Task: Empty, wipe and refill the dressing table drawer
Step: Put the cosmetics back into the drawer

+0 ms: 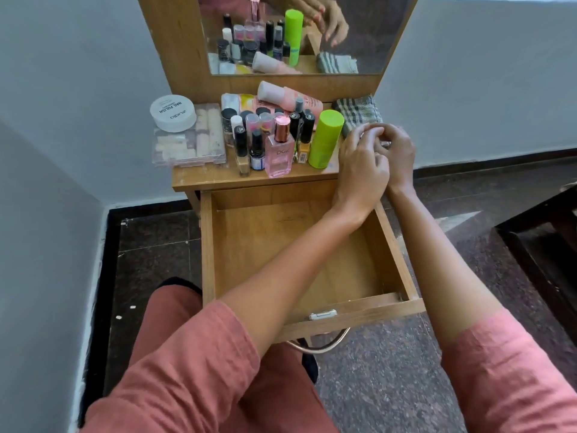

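Note:
The wooden drawer (pixel 359 307) is pulled fully out and nothing lies inside it. Cosmetics crowd the dressing table top (pixel 218 179): a pink perfume bottle (pixel 278 154), a lime green can (pixel 324 139), several small nail polish bottles (pixel 249 145) and pink tubes (pixel 287 96). A folded checked cloth (pixel 356 110) lies at the back right. My left hand (pixel 362 167) and my right hand (pixel 399 151) meet over the table's right front corner, just in front of the cloth, with fingers curled together. Something small and shiny glints between the fingers; I cannot tell what it is.
A white round jar (pixel 172 112) sits on a clear plastic organiser box (pixel 190 139) at the table's left. The mirror (pixel 312 32) stands behind the items. Grey walls close in on the left and behind. A dark furniture edge (pixel 537 245) is at the right.

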`<action>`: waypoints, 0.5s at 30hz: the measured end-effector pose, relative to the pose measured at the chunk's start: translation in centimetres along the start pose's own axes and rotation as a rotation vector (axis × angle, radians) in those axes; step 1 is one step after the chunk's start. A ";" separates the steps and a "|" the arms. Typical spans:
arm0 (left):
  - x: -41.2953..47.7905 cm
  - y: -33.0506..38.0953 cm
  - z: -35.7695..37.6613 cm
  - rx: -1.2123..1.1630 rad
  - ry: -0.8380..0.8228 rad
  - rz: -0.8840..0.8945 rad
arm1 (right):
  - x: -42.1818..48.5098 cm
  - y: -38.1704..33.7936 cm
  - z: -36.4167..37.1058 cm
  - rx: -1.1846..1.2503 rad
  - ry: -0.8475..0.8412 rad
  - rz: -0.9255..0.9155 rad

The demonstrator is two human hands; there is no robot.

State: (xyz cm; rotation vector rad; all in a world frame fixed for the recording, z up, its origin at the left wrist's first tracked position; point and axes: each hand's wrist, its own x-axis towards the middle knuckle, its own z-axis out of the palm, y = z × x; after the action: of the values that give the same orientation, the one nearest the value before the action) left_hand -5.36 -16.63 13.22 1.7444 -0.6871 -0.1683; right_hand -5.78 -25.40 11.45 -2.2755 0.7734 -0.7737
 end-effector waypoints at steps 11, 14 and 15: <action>-4.7 -1.7 -8.5 -0.038 0.153 0.088 | -8.1 -7.0 2.0 0.346 0.002 0.045; -5.3 -3.0 -11.7 -0.042 0.255 0.047 | -10.1 -9.2 3.7 0.431 -0.028 0.049; -5.4 -3.5 -12.9 -0.028 0.301 0.034 | -10.7 -10.0 4.5 0.457 -0.040 0.042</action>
State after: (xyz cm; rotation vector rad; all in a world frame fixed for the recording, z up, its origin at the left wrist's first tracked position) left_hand -2.61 -2.48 12.53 1.6847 -0.4906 0.1066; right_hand -6.51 -10.10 11.98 -1.8537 0.5556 -0.7904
